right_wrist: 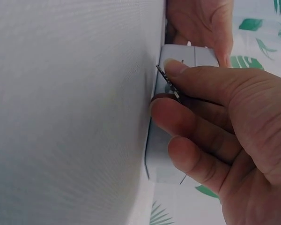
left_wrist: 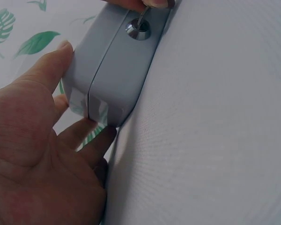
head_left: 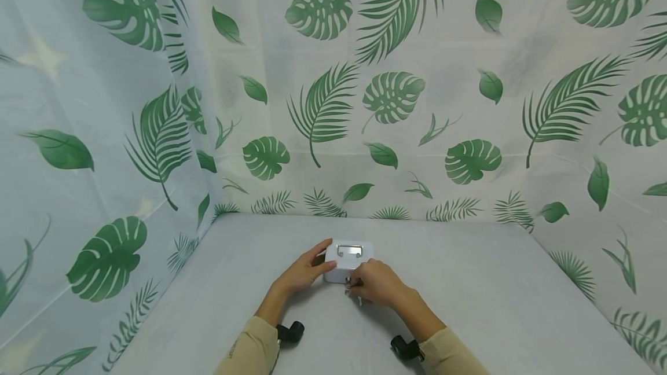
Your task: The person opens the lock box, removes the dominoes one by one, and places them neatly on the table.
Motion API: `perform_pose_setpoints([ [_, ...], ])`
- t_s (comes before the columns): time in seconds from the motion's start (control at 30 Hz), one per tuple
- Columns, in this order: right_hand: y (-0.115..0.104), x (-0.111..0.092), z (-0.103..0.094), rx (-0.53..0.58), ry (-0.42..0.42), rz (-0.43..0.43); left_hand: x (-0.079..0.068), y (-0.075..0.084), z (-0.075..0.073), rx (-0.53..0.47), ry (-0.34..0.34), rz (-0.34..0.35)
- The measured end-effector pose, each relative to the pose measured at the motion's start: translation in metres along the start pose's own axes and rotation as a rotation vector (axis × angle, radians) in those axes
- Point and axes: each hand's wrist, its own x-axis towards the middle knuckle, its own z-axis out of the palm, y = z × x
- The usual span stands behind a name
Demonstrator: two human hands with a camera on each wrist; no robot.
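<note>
A small white metal cash box with a folding silver handle on its lid sits on the table. My left hand grips its left end, the thumb along the top and the other fingers against the side and back. On the front, a round silver lock has a key in it. My right hand pinches the key between thumb and index finger. Another key sticks out by those fingertips in the right wrist view. Fingers partly hide the lock there.
A pale cloth covers the table around the box. Behind and at the sides hang white curtains printed with green leaves. Black wrist cameras are strapped to both forearms, just above the table.
</note>
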Motion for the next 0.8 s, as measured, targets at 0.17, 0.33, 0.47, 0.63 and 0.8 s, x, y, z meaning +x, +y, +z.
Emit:
perform_pose_setpoints([
  [0.17,0.0003,-0.0002,-0.0002,0.003,-0.003,0.0,-0.0004,0.0007,0.0004,-0.002,-0.005,0.008],
  [0.33,0.001,-0.0004,0.0,0.003,-0.003,-0.007,-0.0009,0.0016,0.0006,-0.006,-0.012,0.007],
  [0.47,0.0014,0.0,0.0001,-0.008,0.003,-0.011,-0.0004,0.0016,0.0005,0.002,-0.01,-0.007],
  [0.63,0.0008,0.0002,-0.0002,-0.021,0.007,-0.011,0.0003,0.0011,0.0001,0.002,-0.009,-0.002],
  [0.8,-0.0001,-0.0001,-0.0004,-0.023,0.007,-0.001,-0.0002,0.002,-0.0003,-0.003,-0.006,0.002],
])
